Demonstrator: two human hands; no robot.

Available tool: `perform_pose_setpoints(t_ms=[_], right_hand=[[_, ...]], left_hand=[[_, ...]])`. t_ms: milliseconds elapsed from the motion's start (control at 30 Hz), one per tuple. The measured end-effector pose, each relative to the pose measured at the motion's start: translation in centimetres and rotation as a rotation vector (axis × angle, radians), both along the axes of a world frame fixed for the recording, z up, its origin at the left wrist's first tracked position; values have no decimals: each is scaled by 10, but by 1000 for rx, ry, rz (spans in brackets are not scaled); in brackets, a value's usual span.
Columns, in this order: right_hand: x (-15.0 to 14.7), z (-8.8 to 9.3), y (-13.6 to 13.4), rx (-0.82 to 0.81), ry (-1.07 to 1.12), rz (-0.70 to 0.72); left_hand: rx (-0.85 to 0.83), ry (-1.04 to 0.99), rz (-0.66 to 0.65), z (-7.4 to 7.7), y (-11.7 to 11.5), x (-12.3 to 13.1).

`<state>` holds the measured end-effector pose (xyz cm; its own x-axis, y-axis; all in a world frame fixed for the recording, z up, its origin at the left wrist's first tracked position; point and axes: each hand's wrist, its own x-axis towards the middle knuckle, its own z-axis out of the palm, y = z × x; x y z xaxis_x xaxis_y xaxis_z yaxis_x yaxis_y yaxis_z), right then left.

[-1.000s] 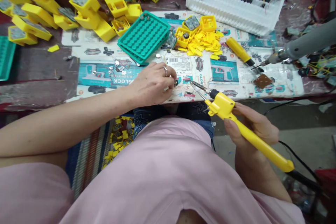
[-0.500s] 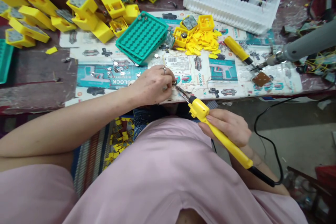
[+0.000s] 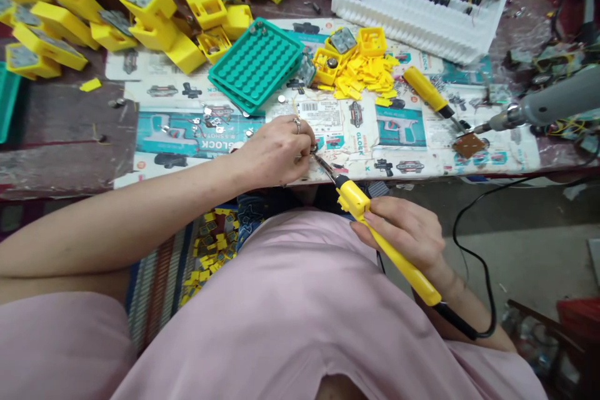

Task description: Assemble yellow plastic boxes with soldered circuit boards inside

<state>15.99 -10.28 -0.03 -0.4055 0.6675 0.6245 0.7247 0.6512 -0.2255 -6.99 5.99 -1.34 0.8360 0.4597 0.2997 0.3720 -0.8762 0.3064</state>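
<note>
My right hand (image 3: 407, 230) is wrapped round the yellow handle of a soldering iron (image 3: 392, 256), whose black cord trails off behind my wrist. The iron's metal tip points up and left and reaches the fingertips of my left hand (image 3: 281, 149). Those fingers are pinched together at the front edge of the table, on a small dark part (image 3: 313, 149) that is mostly hidden; I cannot make out its kind. Just beyond the left hand lies printed cardboard (image 3: 349, 137) that covers the tabletop. Small shiny metal pieces (image 3: 213, 115) are scattered on it to the left.
Stacked green trays (image 3: 255, 65) stand behind my left hand, with loose yellow plastic pieces (image 3: 363, 75) beside them. Yellow housings (image 3: 154, 31) are heaped at back left. A white ridged rack (image 3: 412, 19) holds wired parts. At right, a yellow screwdriver (image 3: 426, 90) lies near a grey tool (image 3: 553, 100).
The soldering iron and my right hand have shifted slightly left. My left hand keeps its pinch almost in place. The view has moved a little.
</note>
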Motion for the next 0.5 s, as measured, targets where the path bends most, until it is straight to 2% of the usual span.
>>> perform_pose_setpoints(t_ms=[200, 500], right_hand=[[-3, -3, 4, 67, 37, -10], [5, 2, -2, -98, -22, 10]], left_hand=[[-14, 4, 15, 0, 0, 0], [-41, 39, 32, 1, 0, 0]])
